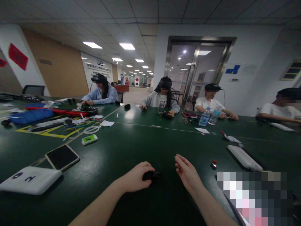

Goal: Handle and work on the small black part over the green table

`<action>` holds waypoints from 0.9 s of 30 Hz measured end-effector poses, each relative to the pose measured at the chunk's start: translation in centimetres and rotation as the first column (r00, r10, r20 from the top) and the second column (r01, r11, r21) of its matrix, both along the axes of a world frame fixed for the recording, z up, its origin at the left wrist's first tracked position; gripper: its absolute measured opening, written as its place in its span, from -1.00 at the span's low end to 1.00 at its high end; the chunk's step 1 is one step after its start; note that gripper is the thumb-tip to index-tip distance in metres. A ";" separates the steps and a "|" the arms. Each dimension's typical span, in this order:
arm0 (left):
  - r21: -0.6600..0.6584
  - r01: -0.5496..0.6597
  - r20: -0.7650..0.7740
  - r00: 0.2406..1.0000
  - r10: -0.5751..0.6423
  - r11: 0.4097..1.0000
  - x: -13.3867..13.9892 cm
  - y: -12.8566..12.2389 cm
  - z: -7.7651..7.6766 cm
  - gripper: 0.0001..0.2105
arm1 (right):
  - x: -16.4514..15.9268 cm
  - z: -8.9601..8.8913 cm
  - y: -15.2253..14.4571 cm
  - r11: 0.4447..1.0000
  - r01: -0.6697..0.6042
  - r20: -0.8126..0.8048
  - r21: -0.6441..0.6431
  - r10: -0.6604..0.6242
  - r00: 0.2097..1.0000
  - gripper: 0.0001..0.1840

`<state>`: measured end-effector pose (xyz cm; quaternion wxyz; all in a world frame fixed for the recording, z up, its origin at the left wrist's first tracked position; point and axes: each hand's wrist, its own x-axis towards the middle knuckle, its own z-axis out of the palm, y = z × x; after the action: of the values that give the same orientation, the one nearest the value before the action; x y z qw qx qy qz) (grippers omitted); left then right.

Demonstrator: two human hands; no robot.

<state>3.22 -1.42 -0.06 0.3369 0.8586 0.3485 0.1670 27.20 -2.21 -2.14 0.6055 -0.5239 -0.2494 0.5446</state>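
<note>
Black gadget (155, 176) sits toward the near edge of the worktop (131, 141), left hand (138, 176) curled round it, probably just steadying it, while the right hand (188, 173) has fingers pinched together, can't tell if on anything tbh.

Black "2" (30, 179) on white case (47, 180)
</note>
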 end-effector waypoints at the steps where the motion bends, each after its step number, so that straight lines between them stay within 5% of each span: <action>1: 0.003 0.004 0.001 1.000 -0.004 1.000 0.0 0.0 0.1 -0.60 | 0.0 -0.2 0.0 1.000 -0.018 0.041 -0.005 0.018 0.999 -0.63; 6: 0.014 0.009 -0.021 1.000 -0.009 1.000 0.1 -0.1 0.3 -0.60 | -0.5 -0.8 -0.1 0.994 -0.108 0.159 0.008 0.105 0.982 -0.65; 12: 0.021 0.005 -0.030 1.000 -0.004 1.000 0.0 -0.1 0.3 -0.59 | -1.2 0.6 -0.5 0.992 -0.120 -0.141 -0.042 0.113 0.984 -0.79; 17: 0.017 0.008 -0.023 1.000 -0.007 1.000 0.0 -0.1 0.3 -0.58 | -1.2 1.4 -0.7 0.987 -0.153 -0.178 -0.052 0.141 0.974 -0.80; 23: 0.016 0.001 -0.013 1.000 0.000 1.000 0.2 -0.1 0.3 -0.58 | -1.5 1.3 -1.2 0.962 -0.267 -0.044 -0.059 0.265 0.963 -0.66; 27: 0.029 0.008 -0.003 1.000 -0.008 1.000 0.3 -0.1 0.3 -0.63 | -2.0 0.8 -1.5 0.903 -0.429 0.300 0.007 0.408 0.863 -0.66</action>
<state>3.49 -1.57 0.19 0.3248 0.8649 0.3430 0.1696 25.24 -3.75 -1.36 0.4484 -0.5090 -0.4632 0.5704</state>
